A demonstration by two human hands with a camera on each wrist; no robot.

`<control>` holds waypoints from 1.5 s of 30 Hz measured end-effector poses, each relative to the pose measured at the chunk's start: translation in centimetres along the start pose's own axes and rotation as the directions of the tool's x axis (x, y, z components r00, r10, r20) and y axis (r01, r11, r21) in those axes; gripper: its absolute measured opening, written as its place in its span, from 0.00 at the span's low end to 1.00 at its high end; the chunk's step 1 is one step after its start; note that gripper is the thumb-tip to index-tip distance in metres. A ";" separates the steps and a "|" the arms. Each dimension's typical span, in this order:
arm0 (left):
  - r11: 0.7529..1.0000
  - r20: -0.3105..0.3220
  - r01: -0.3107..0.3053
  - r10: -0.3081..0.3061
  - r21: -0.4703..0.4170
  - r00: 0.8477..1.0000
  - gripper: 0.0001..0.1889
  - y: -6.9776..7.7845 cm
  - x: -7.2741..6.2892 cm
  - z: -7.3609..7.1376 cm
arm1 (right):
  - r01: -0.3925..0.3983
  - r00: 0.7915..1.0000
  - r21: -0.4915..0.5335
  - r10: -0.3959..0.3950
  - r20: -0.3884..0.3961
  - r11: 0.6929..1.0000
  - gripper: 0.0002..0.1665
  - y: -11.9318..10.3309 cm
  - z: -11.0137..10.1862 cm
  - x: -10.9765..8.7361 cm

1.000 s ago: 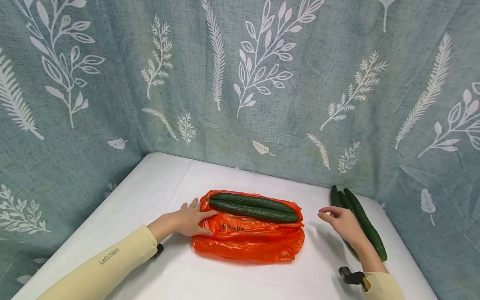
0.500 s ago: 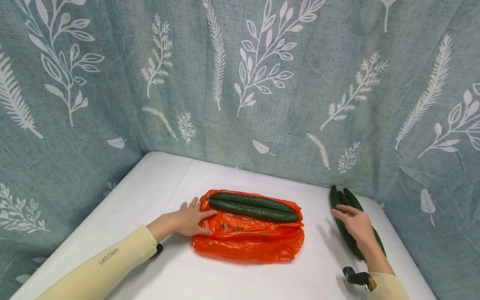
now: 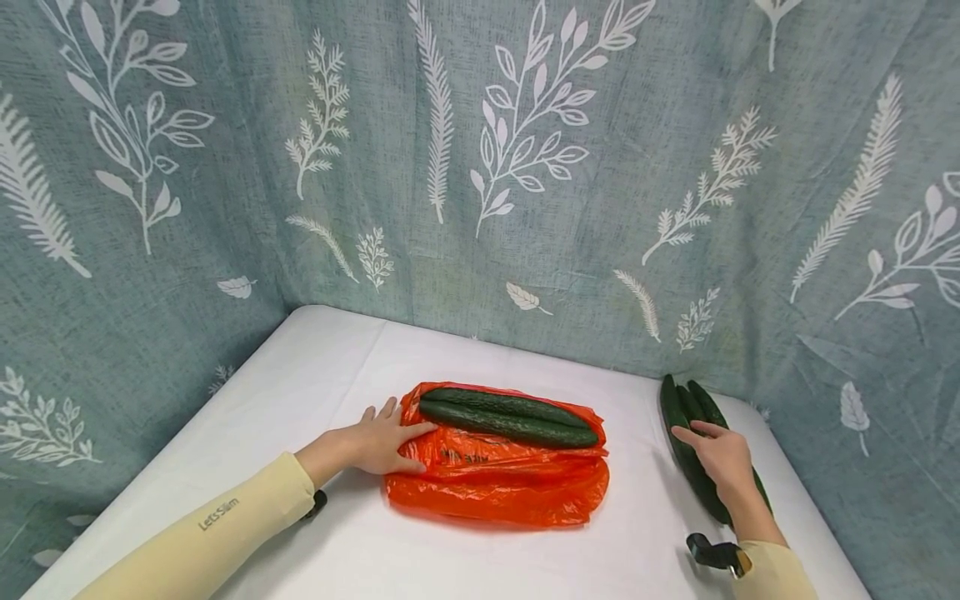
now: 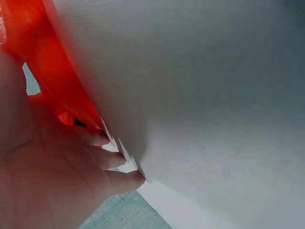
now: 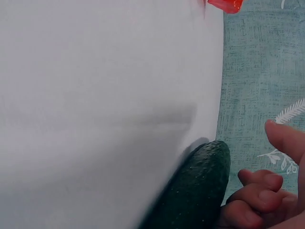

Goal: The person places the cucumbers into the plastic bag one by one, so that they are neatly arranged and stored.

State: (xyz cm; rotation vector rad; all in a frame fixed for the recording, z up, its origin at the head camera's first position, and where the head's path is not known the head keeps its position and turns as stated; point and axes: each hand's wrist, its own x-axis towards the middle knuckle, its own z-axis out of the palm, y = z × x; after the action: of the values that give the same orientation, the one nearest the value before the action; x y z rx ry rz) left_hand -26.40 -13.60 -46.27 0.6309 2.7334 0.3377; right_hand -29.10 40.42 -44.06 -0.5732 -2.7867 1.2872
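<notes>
Two dark green cucumbers [image 3: 510, 417] lie side by side on an orange-red plastic bag [image 3: 495, 504] with dark print. My left hand [image 3: 378, 443] rests on the bag's left end, fingers spread; the left wrist view has its straight fingertips at the white surface beside the bag [image 4: 64, 76]. Over at the right, my right hand [image 3: 723, 460] is above a group of three cucumbers [image 3: 671, 410], partly covering them. In the right wrist view its thumb stands apart from the bent fingers [image 5: 259, 195], which are close beside the tip of one cucumber [image 5: 195, 191].
A white-covered table [image 3: 352, 550] carries everything. Blue-green curtain [image 3: 480, 275] with white leaf prints hangs along its back and sides. The right-hand cucumbers lie near the table's right edge. Black wrist cameras are strapped at both cuffs, the right one [image 3: 708, 552] low over the table.
My right hand has moved right, from the space beside the bag to over the group of cucumbers, then slightly lower. My left hand, the bag and its cucumbers stay as they were.
</notes>
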 end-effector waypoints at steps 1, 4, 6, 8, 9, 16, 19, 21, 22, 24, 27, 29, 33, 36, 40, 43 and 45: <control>1.000 0.000 0.001 -0.001 0.002 1.000 0.40 0.0 0.0 0.0 | -0.008 1.000 -0.004 0.008 -0.006 1.000 0.49 0.1 0.0 0.1; 1.000 -0.003 0.001 -0.001 0.011 1.000 0.40 0.0 0.1 0.0 | -0.014 1.000 -0.029 0.013 -0.016 0.999 0.48 0.2 0.0 0.4; 1.000 -0.003 0.005 -0.005 0.012 1.000 0.41 0.0 0.1 0.0 | -0.012 1.000 -0.050 0.012 -0.011 0.999 0.48 0.2 -0.1 0.7; 1.000 -0.006 0.001 -0.001 0.006 1.000 0.40 0.0 0.1 0.0 | -0.016 1.000 -0.075 0.016 0.005 0.997 0.47 0.3 -0.3 0.8; 1.000 -0.006 0.001 -0.001 0.004 1.000 0.41 0.0 0.1 0.0 | -0.020 1.000 -0.087 0.022 0.013 0.996 0.47 0.3 -0.5 0.9; 1.000 -0.003 0.002 -0.002 -0.002 1.000 0.40 0.2 0.2 0.0 | -0.077 0.997 -0.133 0.078 0.008 0.988 0.37 0.3 -1.0 1.2; 1.000 -0.008 -0.004 0.004 -0.001 1.000 0.40 0.3 0.2 0.0 | -0.076 0.997 -0.158 0.079 0.014 0.985 0.34 0.2 -0.9 1.2; 1.000 -0.007 -0.003 0.003 0.004 1.000 0.40 0.3 0.2 -0.1 | -0.056 0.997 -0.176 0.063 0.036 0.983 0.36 0.2 -1.0 1.2; 1.000 -0.005 -0.002 0.002 0.005 1.000 0.40 0.4 0.2 -0.1 | -0.050 0.997 -0.183 0.059 0.047 0.982 0.37 0.3 -1.0 1.3; 1.000 -0.003 -0.002 0.002 0.003 1.000 0.40 0.4 0.1 -0.2 | -0.045 0.997 -0.183 0.056 0.059 0.982 0.36 0.4 -1.0 1.4; 1.000 0.002 0.002 -0.002 -0.001 1.000 0.40 0.4 0.0 -0.3 | -0.059 0.996 -0.146 0.068 0.055 0.987 0.38 0.6 -0.9 1.4; 1.000 0.003 0.001 -0.001 -0.006 1.000 0.40 0.4 -0.1 -0.4 | -0.074 0.995 -0.098 0.080 0.053 0.992 0.38 0.7 -0.8 1.5; 1.000 -0.001 0.000 0.000 -0.009 1.000 0.40 0.4 -0.2 -0.3 | -0.088 0.993 -0.018 0.089 0.076 0.996 0.42 1.1 -0.6 1.5; 1.000 -0.002 0.001 -0.001 -0.011 1.000 0.40 0.4 -0.2 -0.2 | -0.084 0.992 -0.003 0.084 0.089 0.996 0.42 1.3 -0.4 1.4; 1.000 0.000 0.006 -0.006 -0.008 1.000 0.40 0.3 -0.2 -0.1 | -0.056 0.994 -0.007 0.056 0.093 0.998 0.41 1.5 0.1 1.4; 1.000 0.000 0.007 -0.007 -0.010 1.000 0.40 0.3 -0.2 -0.1 | -0.044 0.994 0.001 0.044 0.099 0.999 0.43 1.4 0.5 1.3; 1.000 0.001 0.008 -0.008 -0.012 1.000 0.40 0.3 -0.2 -0.1 | -0.050 0.993 -0.001 0.050 0.105 0.999 0.45 1.3 0.7 1.3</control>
State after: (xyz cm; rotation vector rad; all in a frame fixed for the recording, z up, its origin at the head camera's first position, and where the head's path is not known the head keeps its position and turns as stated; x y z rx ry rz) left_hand -26.17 -13.42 -46.04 0.6171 2.7302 0.3517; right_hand -30.02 41.11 -45.70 -0.5964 -2.8732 1.3676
